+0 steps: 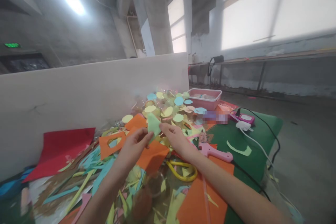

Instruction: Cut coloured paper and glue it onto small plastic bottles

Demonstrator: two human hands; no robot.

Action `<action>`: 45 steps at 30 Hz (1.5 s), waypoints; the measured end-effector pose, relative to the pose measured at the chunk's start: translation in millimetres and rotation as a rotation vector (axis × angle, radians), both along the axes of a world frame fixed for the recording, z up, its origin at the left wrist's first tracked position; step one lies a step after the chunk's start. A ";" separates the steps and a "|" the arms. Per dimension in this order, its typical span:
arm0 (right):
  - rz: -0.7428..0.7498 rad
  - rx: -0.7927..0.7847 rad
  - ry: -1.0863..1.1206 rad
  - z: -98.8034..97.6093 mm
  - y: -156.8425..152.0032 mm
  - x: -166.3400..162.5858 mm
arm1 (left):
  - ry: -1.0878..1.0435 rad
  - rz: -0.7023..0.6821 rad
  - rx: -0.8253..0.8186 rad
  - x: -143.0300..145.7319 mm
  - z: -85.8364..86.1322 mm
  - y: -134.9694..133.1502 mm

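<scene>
A pale green piece of paper [153,126] is held up between both hands over the middle of the littered table. My left hand [136,141] pinches its lower left edge, fingers closed. At the paper's right edge, my right hand [176,138] grips it with thumb and fingers. Orange paper sheets [153,155] lie just beneath the hands, and one orange square with a round hole [112,142] is by my left wrist. Scissors with yellow handles [183,178] rest below my right hand. A pink glue gun [215,153] lies right of my right wrist.
Paper discs on clear round shapes [168,112] are heaped at the back. A pink basket [206,101] stands behind them. Colourful scraps [78,185] and a red sheet [65,147] cover the left. Cables [262,148] hang off the right edge; a white partition [91,91] stands behind.
</scene>
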State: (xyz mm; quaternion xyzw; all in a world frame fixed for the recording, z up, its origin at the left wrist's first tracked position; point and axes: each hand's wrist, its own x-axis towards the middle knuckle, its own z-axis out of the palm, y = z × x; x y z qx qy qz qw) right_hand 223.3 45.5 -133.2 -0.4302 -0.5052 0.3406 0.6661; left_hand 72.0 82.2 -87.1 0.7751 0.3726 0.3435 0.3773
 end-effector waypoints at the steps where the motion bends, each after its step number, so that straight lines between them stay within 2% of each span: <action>1: -0.038 0.025 -0.036 -0.7 0.5 -0.3 | -0.006 0.013 0.005 -1.3 1.5 0.7; 4: -0.202 0.049 -0.266 0.8 -2.2 -0.2 | -0.036 0.058 0.026 -7.5 7.7 3.4; 5: -0.273 0.017 -0.417 3.0 -5.4 -0.1 | -0.051 0.078 0.033 -10.4 10.2 4.6; 7: -0.367 -0.143 -0.811 9.5 -15.7 -0.2 | -0.085 0.120 0.039 -17.4 15.3 7.3; 9: -0.335 -0.373 -1.205 16.1 -29.8 -1.0 | -0.109 0.168 0.030 -25.1 19.7 9.9; 12: -0.257 -0.503 -1.363 17.8 -49.6 -3.7 | -0.106 0.240 0.012 -34.4 24.6 12.3; 15: -0.173 -0.622 -1.519 7.6 -57.6 -8.1 | -0.123 0.240 0.052 -37.5 27.4 12.5; 20: -0.132 -0.669 -1.528 -10.3 -52.0 -14.2 | -0.110 0.220 0.020 -34.9 29.8 10.1; 27: -0.112 -0.627 -1.489 -9.5 -51.4 -8.2 | -0.130 0.220 0.034 -39.4 35.6 5.8; 33: -0.299 -0.631 -1.372 3.7 -48.9 -5.0 | -0.151 0.249 0.041 -44.6 42.2 1.2; 37: -0.388 -0.548 -1.318 12.9 -54.8 -6.2 | -0.164 0.239 0.039 -44.0 42.8 0.4; 42: -0.265 -0.477 -1.429 -8.9 -58.4 -8.3 | -0.164 0.208 0.076 -42.1 39.5 2.0; 45: -0.162 -0.498 -1.508 -18.3 -59.9 -6.6 | -0.159 0.174 0.115 -40.4 37.5 2.9</action>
